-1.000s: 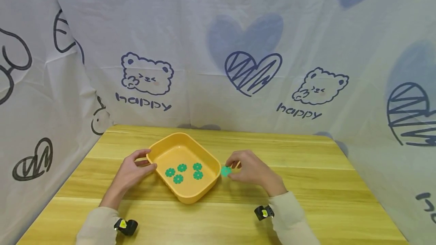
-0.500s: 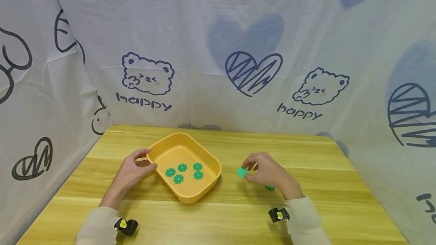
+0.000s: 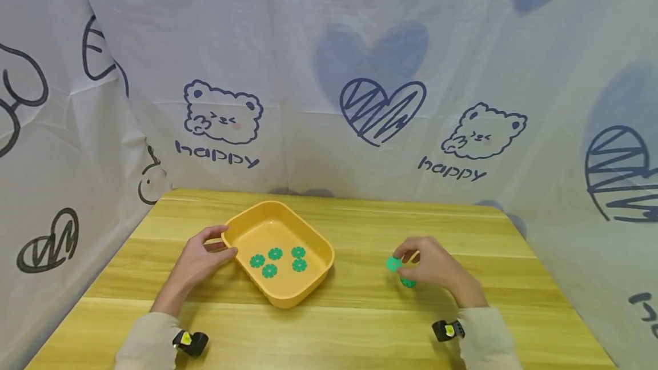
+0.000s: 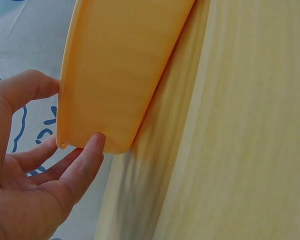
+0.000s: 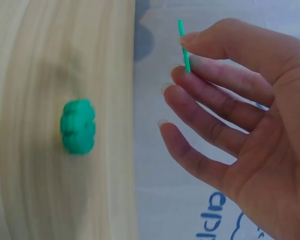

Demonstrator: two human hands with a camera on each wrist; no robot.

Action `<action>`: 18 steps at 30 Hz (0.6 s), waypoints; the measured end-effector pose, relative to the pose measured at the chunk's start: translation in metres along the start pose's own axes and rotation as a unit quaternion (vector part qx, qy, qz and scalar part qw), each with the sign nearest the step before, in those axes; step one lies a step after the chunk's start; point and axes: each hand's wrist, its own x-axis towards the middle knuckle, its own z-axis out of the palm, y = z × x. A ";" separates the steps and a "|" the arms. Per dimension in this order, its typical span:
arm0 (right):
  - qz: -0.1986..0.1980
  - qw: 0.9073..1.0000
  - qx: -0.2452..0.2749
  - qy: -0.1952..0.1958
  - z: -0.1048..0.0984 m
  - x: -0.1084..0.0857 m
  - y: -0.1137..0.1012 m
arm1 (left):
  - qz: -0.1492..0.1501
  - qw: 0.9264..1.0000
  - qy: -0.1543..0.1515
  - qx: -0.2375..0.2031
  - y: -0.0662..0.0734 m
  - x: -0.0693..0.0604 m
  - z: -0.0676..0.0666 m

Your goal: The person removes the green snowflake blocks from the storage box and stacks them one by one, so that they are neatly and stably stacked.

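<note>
A yellow plastic tray stands on the table, with several flat green snowflake building discs lying in it. My left hand holds the tray's left corner, thumb and fingers on either side of it, as the left wrist view also shows. To the right of the tray, my right hand pinches one green snowflake disc between thumb and fingertips, above the table. Seen edge-on in the right wrist view, this disc looks thin. Just below it on the table sits a small stack of green snowflake discs, partly hidden in the head view.
The wooden table runs to a white cloth backdrop printed with bears and hearts. A cloth side also hangs at the left and the right. Each wrist wears a small black camera.
My right hand has moved right, away from the tray, with the snowflake disc, and is now near the stack, which has come into view. The left hand and tray stay put.
</note>
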 end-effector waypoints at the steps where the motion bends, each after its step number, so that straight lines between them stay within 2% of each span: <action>1: 0.000 1.000 -0.001 0.001 -0.001 -0.001 0.002 | -0.001 1.000 -0.001 0.000 0.000 0.000 0.000; 10: -0.001 1.000 -0.013 0.000 0.000 -0.009 0.020 | -0.004 1.000 -0.002 0.002 0.000 -0.001 0.000; 18: 0.037 0.999 -0.020 -0.002 0.005 -0.013 0.031 | -0.002 1.000 0.000 0.002 0.000 -0.001 0.000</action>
